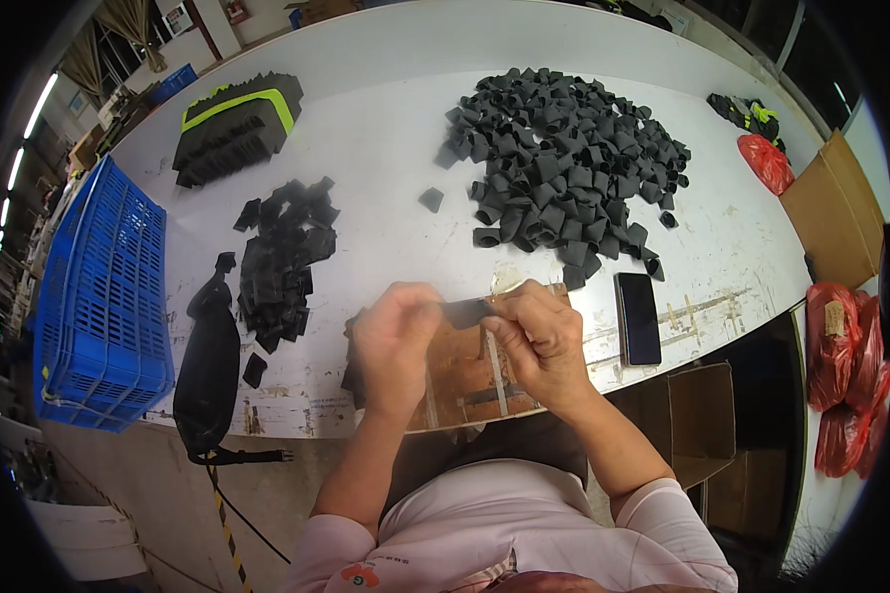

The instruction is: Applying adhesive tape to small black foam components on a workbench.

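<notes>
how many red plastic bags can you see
3 at least. One red bag lies on the white table at its far right corner. Two more hang or sit off the right edge: one nearer the table, another below it. Others may be hidden behind these.

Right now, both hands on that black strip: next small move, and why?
Probably curl the black strip into a loop. The left hand and right hand pinch its ends, it still lies flat, and the big pile of looped black pieces shows curled ones, unlike the flat pieces.
</notes>
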Tool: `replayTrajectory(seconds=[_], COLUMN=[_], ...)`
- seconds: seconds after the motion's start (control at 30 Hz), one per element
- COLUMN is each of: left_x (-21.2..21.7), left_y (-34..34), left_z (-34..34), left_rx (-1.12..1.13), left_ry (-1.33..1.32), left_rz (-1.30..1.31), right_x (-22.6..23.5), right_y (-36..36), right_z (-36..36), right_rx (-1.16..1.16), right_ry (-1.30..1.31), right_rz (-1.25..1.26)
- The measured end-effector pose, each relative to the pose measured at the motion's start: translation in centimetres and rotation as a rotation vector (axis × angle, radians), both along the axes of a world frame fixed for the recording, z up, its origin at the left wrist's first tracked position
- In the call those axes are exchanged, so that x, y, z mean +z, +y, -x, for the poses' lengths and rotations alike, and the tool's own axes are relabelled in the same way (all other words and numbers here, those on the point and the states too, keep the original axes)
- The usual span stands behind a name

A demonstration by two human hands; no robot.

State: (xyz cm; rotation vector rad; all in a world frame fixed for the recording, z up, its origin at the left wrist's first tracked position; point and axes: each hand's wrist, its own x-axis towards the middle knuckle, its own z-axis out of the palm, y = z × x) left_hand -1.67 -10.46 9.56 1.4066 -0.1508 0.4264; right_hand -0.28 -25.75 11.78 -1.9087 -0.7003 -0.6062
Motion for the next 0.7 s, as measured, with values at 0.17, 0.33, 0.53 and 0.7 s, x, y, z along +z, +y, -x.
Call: replayTrajectory(seconds=[0.17,0.33,0.53,0.7], left_x=[0.1,0.4,1.3,0.8], left_y=[-0.4,-0.8,-0.2,-1.2], left_z=[-0.3,0.0,-0.6,0.0], left_rx=[0.017,-0.042,-0.209,-0.249], left_ry=[-0.004,-0.019,0.047,0.227], left_rz=[0.042,0.069,-0.175,-0.037], right_x=[0.2,-0.2,0.1,0.5], right_y=[-0.6,-0.5,-0.5,-0.6], right_z=[0.0,0.1,0.4,0.6], right_rx=[0.032,0.023,0.053,0.001], right_ry=[-0.001,-0.067,0.075,0.006], right_rz=[0.061,0.055,0.111,0.148])
